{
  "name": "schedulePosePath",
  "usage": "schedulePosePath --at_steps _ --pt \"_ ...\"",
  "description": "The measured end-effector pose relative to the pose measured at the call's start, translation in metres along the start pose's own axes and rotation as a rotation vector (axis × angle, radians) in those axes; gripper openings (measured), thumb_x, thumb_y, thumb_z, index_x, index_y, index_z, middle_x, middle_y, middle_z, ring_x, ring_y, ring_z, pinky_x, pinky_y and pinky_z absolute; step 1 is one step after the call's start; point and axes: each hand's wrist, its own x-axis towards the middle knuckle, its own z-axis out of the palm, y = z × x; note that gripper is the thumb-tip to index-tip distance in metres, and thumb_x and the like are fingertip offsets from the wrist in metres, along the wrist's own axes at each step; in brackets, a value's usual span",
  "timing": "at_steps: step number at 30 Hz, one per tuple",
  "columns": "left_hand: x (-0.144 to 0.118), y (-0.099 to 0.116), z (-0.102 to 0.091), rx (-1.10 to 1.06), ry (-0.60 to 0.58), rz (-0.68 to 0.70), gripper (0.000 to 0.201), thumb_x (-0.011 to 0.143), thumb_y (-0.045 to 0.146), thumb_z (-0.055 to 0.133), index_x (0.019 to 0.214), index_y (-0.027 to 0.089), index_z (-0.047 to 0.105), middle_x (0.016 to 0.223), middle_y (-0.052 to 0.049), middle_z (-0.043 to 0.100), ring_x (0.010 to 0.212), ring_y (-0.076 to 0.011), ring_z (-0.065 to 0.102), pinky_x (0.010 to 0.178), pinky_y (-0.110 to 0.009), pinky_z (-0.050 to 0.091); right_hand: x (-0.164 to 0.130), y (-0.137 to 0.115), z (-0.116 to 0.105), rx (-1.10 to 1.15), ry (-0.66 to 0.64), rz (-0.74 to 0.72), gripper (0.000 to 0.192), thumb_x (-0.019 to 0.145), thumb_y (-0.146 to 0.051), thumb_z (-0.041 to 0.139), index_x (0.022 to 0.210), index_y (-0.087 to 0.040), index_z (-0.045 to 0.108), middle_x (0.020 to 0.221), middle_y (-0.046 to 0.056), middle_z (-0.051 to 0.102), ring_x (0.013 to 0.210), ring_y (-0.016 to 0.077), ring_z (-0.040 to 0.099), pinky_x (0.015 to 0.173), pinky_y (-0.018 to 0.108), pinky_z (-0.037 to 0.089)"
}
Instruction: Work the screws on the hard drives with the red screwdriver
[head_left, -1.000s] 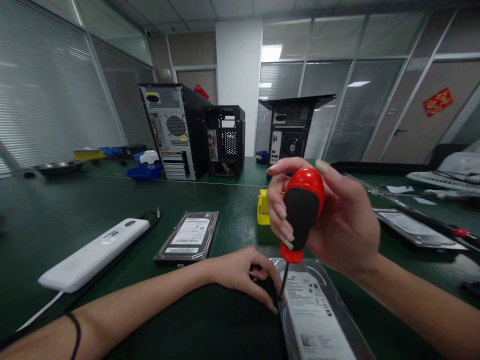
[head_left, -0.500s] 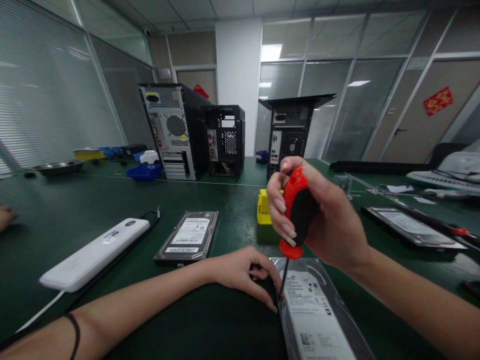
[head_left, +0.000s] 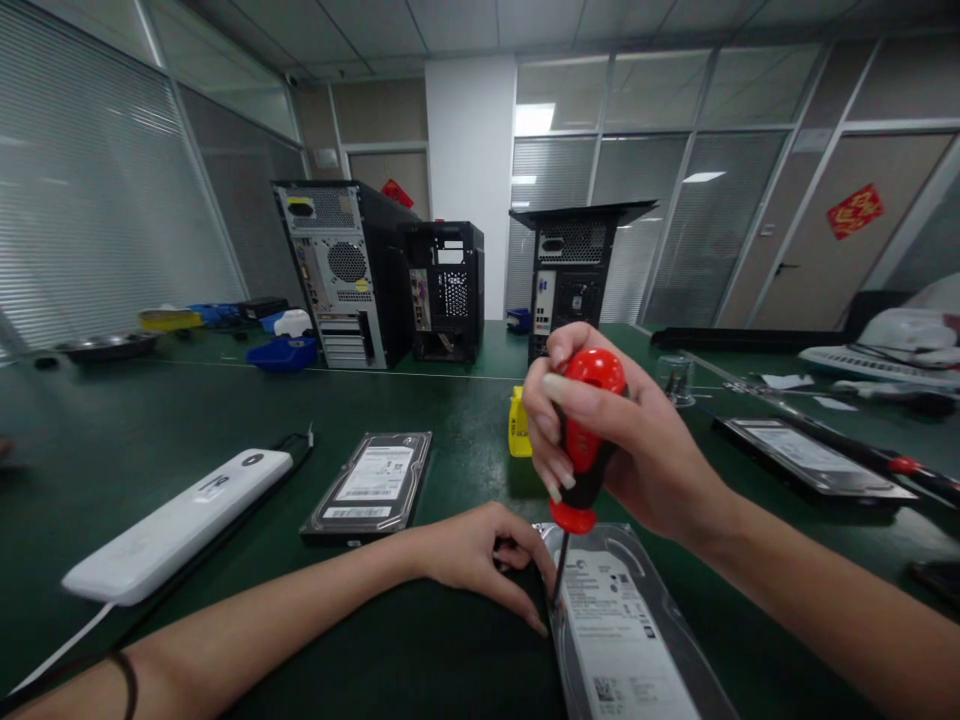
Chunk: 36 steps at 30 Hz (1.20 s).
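My right hand [head_left: 622, 440] is wrapped round the red and black handle of a screwdriver [head_left: 589, 450], thumb across its upper part. The thin shaft slants down to the left edge of a silver hard drive [head_left: 667, 620], which lies label up on the table in front of me. My left hand [head_left: 487, 565] grips that same edge, with index finger and thumb close to the screwdriver's tip. The tip itself and any screw under it are too small to make out. Beyond my right hand sits a yellow plastic piece [head_left: 518, 425], partly covered by the fingers.
Another hard drive [head_left: 371, 485] lies left of centre, beside a white power strip [head_left: 180, 525]. On the right is a third drive [head_left: 814, 455]. A clear cup [head_left: 677, 380] stands near it. Computer cases [head_left: 330, 275] line the back, with a blue bin [head_left: 283, 353].
My right hand has turned about the screwdriver handle, so more of its red side faces me. The view has shifted slightly. The left hand stays at the drive's edge.
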Motion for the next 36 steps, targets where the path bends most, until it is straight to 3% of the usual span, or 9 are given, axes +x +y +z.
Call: schedulePosePath --at_steps 4,7,13,18,23,30,36 --pt "0.000 -0.003 0.000 -0.022 0.025 0.032 0.039 0.058 0.037 0.081 0.084 0.009 0.069 0.061 0.006 0.043 0.053 -0.0053 0.025 0.048 -0.021 0.018 -0.001 0.000 -0.001 -0.014 0.007 0.016 0.023 0.088 -0.034 0.045 0.105 -0.022 0.055 0.083 0.000 0.051 0.070 0.0114 0.055 0.068 0.026 0.051" --pt "0.000 -0.004 0.000 -0.044 0.013 0.062 0.036 0.061 0.035 0.080 0.084 0.010 0.069 0.059 0.007 0.042 0.053 -0.0054 0.025 0.048 -0.021 0.019 -0.001 0.001 -0.003 -0.059 0.010 0.028 0.020 0.087 -0.032 0.051 0.104 -0.023 0.057 0.089 0.000 0.053 0.076 0.0115 0.058 0.076 0.027 0.052" --pt "-0.001 -0.004 0.000 -0.052 0.007 0.061 0.031 0.065 0.033 0.077 0.085 0.010 0.069 0.065 0.004 0.051 0.055 -0.0056 0.029 0.050 -0.020 0.022 -0.001 0.007 0.000 -0.081 0.061 -0.017 0.017 0.081 -0.022 0.062 0.093 -0.025 0.051 0.077 -0.005 0.057 0.061 0.0084 0.058 0.062 0.023 0.052" --pt "-0.001 -0.005 0.000 -0.031 0.008 0.031 0.035 0.064 0.037 0.078 0.085 0.011 0.070 0.064 0.004 0.049 0.053 -0.0054 0.026 0.049 -0.021 0.020 0.002 0.009 0.006 -0.064 0.238 -0.067 0.020 0.082 -0.034 0.060 0.088 -0.024 0.043 0.058 -0.009 0.051 0.044 0.0071 0.046 0.054 0.024 0.049" --pt "0.000 -0.007 0.000 -0.020 0.007 0.034 0.037 0.063 0.038 0.078 0.086 0.011 0.070 0.067 0.003 0.052 0.054 -0.0057 0.028 0.049 -0.021 0.021 0.008 0.009 0.004 0.045 0.263 -0.088 0.019 0.086 -0.040 0.045 0.081 -0.022 0.046 0.058 -0.005 0.052 0.046 0.0085 0.045 0.058 0.027 0.049" --pt "0.000 -0.007 0.000 -0.017 -0.012 0.075 0.022 0.070 0.024 0.074 0.086 0.010 0.069 0.071 0.000 0.056 0.055 -0.0061 0.029 0.050 -0.021 0.023 0.004 0.013 0.003 -0.009 0.375 -0.151 0.020 0.086 -0.038 0.049 0.076 -0.021 0.047 0.067 -0.002 0.056 0.049 0.0093 0.050 0.059 0.027 0.050" --pt "-0.001 -0.010 -0.001 -0.043 -0.020 0.089 0.028 0.069 0.031 0.075 0.087 0.011 0.069 0.069 0.001 0.054 0.055 -0.0064 0.028 0.051 -0.021 0.022 0.003 0.014 0.007 0.067 0.415 -0.124 0.030 0.088 -0.046 0.040 0.080 -0.020 0.054 0.069 -0.001 0.053 0.049 0.0091 0.050 0.048 0.022 0.045"
